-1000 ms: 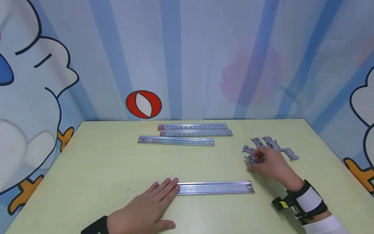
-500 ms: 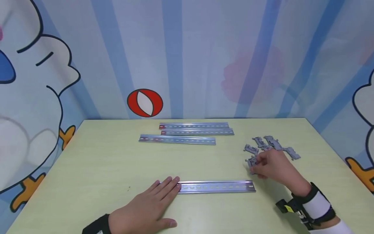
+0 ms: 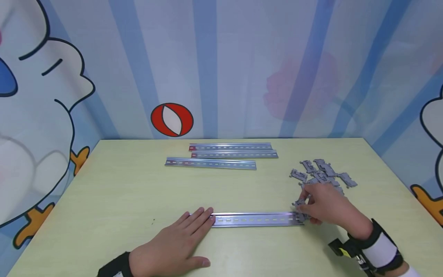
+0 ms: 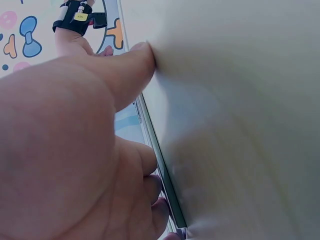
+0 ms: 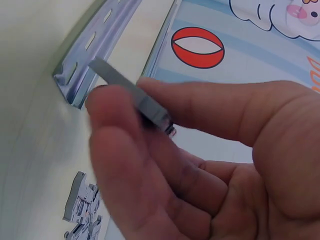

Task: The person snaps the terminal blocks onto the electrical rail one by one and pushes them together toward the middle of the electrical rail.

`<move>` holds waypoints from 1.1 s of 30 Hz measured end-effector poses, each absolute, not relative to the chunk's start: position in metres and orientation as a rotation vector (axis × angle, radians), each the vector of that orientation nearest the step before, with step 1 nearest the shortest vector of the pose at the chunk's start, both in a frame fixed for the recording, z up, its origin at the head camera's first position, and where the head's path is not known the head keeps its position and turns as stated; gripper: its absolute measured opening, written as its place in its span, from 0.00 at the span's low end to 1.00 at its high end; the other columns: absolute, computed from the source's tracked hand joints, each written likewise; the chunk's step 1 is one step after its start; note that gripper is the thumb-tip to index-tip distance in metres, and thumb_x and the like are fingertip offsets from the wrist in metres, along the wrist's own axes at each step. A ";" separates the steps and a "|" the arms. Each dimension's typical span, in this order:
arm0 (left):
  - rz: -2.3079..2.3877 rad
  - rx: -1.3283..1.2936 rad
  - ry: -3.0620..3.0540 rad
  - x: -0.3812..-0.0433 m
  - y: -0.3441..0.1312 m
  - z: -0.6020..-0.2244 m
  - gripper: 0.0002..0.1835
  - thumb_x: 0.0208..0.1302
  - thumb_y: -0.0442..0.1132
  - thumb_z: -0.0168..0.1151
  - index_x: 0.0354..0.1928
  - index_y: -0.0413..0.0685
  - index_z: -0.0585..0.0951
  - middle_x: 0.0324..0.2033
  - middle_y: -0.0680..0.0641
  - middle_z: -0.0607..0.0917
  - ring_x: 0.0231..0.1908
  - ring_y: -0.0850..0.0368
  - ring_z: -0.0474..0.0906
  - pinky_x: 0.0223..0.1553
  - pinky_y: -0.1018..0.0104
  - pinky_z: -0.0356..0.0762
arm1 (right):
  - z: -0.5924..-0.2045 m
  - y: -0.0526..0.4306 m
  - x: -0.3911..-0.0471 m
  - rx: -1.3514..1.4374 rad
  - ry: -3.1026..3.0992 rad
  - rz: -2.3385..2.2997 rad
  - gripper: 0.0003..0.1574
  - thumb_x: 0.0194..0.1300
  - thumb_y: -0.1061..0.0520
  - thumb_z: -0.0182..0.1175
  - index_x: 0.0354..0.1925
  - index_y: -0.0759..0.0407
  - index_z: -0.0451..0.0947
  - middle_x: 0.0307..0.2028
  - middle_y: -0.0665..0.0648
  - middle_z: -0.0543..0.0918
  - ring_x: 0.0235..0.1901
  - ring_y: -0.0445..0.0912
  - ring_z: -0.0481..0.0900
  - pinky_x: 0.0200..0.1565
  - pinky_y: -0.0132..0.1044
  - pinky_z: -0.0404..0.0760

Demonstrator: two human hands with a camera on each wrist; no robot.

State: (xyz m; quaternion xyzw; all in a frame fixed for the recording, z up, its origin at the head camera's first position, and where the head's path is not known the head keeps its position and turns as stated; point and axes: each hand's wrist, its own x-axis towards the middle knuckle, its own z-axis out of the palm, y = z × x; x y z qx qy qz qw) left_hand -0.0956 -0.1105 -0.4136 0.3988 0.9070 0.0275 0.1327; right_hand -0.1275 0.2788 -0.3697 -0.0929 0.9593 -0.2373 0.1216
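Near the lower middle of the head view, your left hand (image 3: 173, 246) lies flat, its fingers straight over the left end of a metal rail (image 3: 256, 219), thumb out on the table (image 3: 104, 200). At lower right, your right hand (image 3: 325, 204) pinches a small grey piece (image 5: 145, 104) between thumb and fingers, over the rail's right end; whether piece and rail touch, you cannot tell from these views. Your hands are well apart, one at each end.

Just above your right hand lies a loose pile of similar pieces (image 3: 322, 176), and three more rails (image 3: 211, 163) rest at the upper middle of the table.

With only the left end pressed, a sideways knock at the right end could swing the rail. Your piece looks tilted in the right wrist view, so it might catch on the raised edge or twist out of a fingertip grip. A wide sweep back could scatter the pile.
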 end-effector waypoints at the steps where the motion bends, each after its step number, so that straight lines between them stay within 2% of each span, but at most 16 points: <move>1: 0.082 1.157 2.633 -0.095 -0.111 -0.413 0.51 0.62 0.77 0.38 0.78 0.52 0.50 0.79 0.50 0.47 0.77 0.49 0.44 0.73 0.45 0.55 | -0.369 0.278 -0.127 -0.264 2.801 -0.684 0.08 0.59 0.54 0.68 0.30 0.56 0.80 0.13 0.50 0.82 0.12 0.42 0.79 0.19 0.34 0.74; 4: 0.086 1.154 2.632 -0.094 -0.110 -0.412 0.51 0.62 0.76 0.39 0.78 0.52 0.50 0.79 0.50 0.48 0.77 0.49 0.44 0.73 0.45 0.55 | -0.370 0.276 -0.124 -0.263 2.830 -0.645 0.12 0.56 0.53 0.70 0.22 0.53 0.78 0.14 0.49 0.81 0.13 0.41 0.79 0.20 0.33 0.74; 7: 0.084 1.145 2.627 -0.094 -0.110 -0.410 0.51 0.62 0.76 0.40 0.78 0.53 0.50 0.79 0.51 0.48 0.77 0.50 0.44 0.73 0.45 0.55 | -0.370 0.275 -0.122 -0.280 2.874 -0.604 0.15 0.54 0.53 0.72 0.19 0.52 0.77 0.14 0.49 0.79 0.13 0.40 0.75 0.20 0.32 0.70; 9: 0.087 1.135 2.619 -0.094 -0.109 -0.409 0.51 0.62 0.76 0.41 0.78 0.53 0.50 0.79 0.51 0.47 0.77 0.50 0.44 0.73 0.45 0.55 | -0.370 0.275 -0.121 -0.276 2.880 -0.602 0.14 0.53 0.53 0.72 0.19 0.52 0.77 0.14 0.49 0.79 0.13 0.41 0.74 0.21 0.32 0.69; 14: 0.089 1.123 2.611 -0.093 -0.109 -0.409 0.51 0.62 0.76 0.42 0.78 0.53 0.50 0.79 0.51 0.47 0.77 0.50 0.44 0.73 0.45 0.54 | -0.370 0.274 -0.121 -0.204 2.804 -0.699 0.13 0.53 0.54 0.73 0.22 0.55 0.78 0.16 0.50 0.83 0.13 0.41 0.81 0.22 0.34 0.77; 19: 0.092 1.141 2.620 -0.093 -0.109 -0.411 0.51 0.62 0.76 0.40 0.78 0.53 0.49 0.79 0.51 0.47 0.77 0.50 0.43 0.73 0.45 0.54 | -0.375 0.274 -0.121 -0.179 2.748 -0.777 0.15 0.53 0.57 0.72 0.20 0.58 0.75 0.15 0.53 0.83 0.12 0.41 0.83 0.22 0.35 0.82; 26: 0.096 1.168 2.643 -0.091 -0.111 -0.413 0.50 0.63 0.74 0.42 0.78 0.51 0.49 0.79 0.49 0.47 0.77 0.49 0.43 0.73 0.45 0.54 | -0.378 0.274 -0.122 -0.148 2.738 -0.795 0.15 0.55 0.61 0.69 0.20 0.59 0.72 0.15 0.54 0.80 0.12 0.43 0.83 0.25 0.35 0.82; 33: 0.122 1.185 2.657 -0.089 -0.112 -0.413 0.48 0.67 0.71 0.42 0.78 0.49 0.47 0.79 0.46 0.44 0.77 0.47 0.40 0.74 0.44 0.51 | -0.380 0.270 -0.124 -0.119 2.766 -0.780 0.15 0.54 0.60 0.69 0.20 0.59 0.72 0.14 0.53 0.82 0.11 0.43 0.82 0.20 0.34 0.75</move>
